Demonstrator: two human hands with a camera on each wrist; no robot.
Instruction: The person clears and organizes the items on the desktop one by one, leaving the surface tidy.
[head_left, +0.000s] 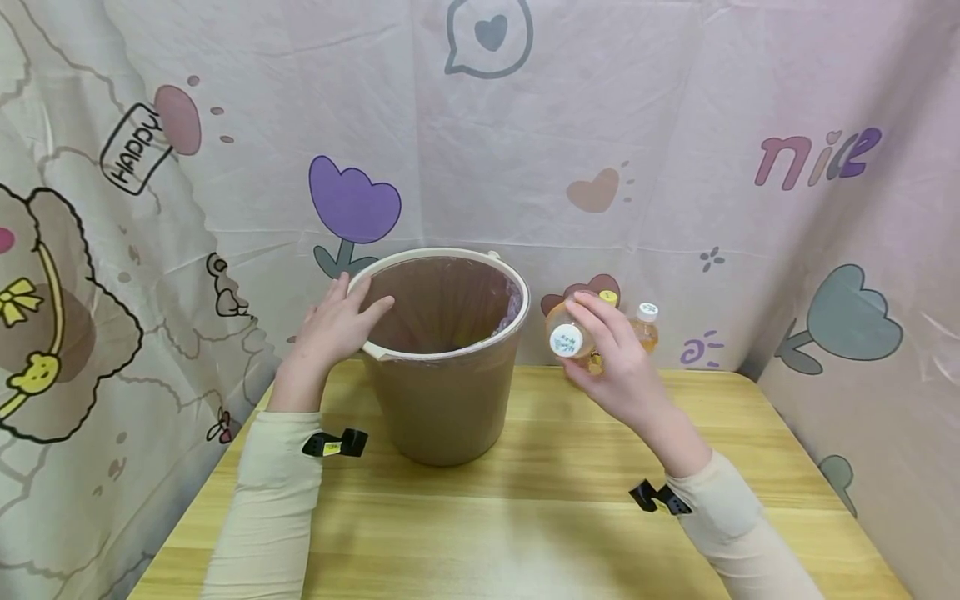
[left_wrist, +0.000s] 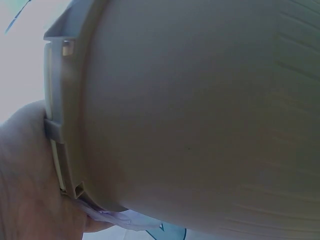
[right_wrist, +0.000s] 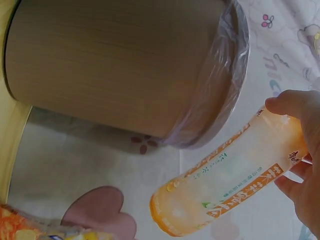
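Observation:
A brown trash can [head_left: 442, 408] with a pale rim and a clear plastic liner [right_wrist: 220, 75] stands upright. My left hand [head_left: 333, 329] rests on its left rim, fingers spread and the thumb reaching over the opening. In the left wrist view, the palm lies against the rim [left_wrist: 62, 100]. To the right of the can, my right hand [head_left: 618, 362] grips a plastic drink bottle [right_wrist: 225, 185] with orange lettering. The bottle is raised and tilted, its white cap [head_left: 566, 341] facing the head camera. In the right wrist view, its base points away from the hand.
Behind the right hand stand a white-capped bottle [head_left: 647, 329] of orange drink and a thing with a yellow cap [head_left: 608, 297], mostly hidden. Part of a colourful package [right_wrist: 45, 227] shows low in the right wrist view. A printed curtain [head_left: 480, 167] hangs behind the wooden table [head_left: 450, 533].

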